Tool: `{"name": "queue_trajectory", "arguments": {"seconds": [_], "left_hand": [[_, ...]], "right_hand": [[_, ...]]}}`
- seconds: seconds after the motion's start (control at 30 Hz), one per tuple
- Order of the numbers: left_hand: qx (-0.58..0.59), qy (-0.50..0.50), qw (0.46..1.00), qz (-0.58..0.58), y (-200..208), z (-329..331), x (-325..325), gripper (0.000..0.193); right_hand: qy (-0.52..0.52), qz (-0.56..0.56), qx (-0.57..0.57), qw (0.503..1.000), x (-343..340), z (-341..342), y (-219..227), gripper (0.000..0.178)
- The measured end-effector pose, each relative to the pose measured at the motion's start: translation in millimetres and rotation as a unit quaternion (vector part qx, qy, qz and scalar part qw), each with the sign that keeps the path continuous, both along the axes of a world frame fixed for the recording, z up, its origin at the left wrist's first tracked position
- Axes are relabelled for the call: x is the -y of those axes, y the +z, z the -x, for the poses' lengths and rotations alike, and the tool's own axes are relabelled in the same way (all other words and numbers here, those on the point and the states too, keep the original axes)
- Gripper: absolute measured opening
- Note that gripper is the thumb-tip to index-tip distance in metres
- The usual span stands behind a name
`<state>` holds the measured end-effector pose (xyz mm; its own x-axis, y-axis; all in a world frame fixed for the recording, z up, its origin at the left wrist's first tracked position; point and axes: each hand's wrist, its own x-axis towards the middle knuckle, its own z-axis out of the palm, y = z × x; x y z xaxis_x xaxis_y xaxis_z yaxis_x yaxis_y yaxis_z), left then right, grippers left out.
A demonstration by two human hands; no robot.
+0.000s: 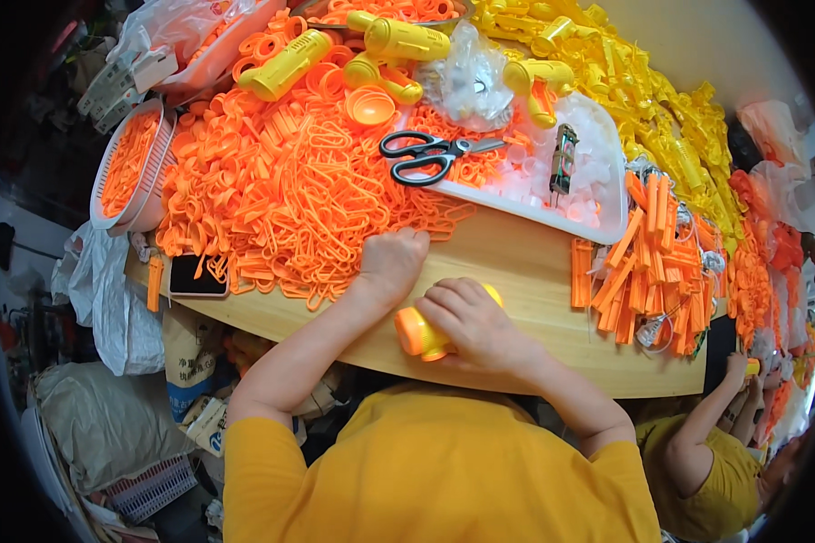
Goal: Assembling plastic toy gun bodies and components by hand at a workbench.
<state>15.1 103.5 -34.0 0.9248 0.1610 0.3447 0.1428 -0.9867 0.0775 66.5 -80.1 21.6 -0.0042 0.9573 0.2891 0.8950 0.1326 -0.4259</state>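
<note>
My right hand is wrapped over a yellow toy barrel with an orange end cap, held low over the table's front edge. The palm and fingers hide much of it. My left hand is closed at the near edge of a heap of orange plastic loops; whatever its fingers pinch is hidden. Black-handled scissors lie beyond that hand, partly over the rim of a white tray. The tray holds translucent white parts and a small dark assembly with wires.
Yellow toy bodies lie on the heap's far side. Orange rectangular parts with wires are piled at the right, near yellow parts. A white basket and a phone are at the left. Another person works at far right.
</note>
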Motion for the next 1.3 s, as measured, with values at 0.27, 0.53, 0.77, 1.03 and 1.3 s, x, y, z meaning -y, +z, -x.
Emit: {"name": "queue_trajectory", "arguments": {"seconds": [0.27,0.53,0.77,1.03,1.3], "left_hand": [[0.089,-0.071,0.976,0.184,19,9,-14,0.006],[0.081,-0.078,0.891,0.439,25,11,-13,0.008],[0.091,-0.093,0.904,0.407,25,22,-15,0.007],[0.121,-0.071,0.895,0.423,25,26,-9,0.009],[0.135,-0.083,0.893,0.422,24,32,-8,0.008]], "right_hand": [[-0.089,-0.308,-0.015,0.947,-34,-67,11,0.032],[-0.46,-0.106,-0.088,0.877,-122,-210,52,0.033],[-0.491,0.008,0.033,0.87,-144,-206,43,0.041],[-0.496,-0.016,-0.002,0.868,-148,-203,34,0.046],[-0.505,-0.012,0.031,0.862,-148,-201,32,0.039]]}}
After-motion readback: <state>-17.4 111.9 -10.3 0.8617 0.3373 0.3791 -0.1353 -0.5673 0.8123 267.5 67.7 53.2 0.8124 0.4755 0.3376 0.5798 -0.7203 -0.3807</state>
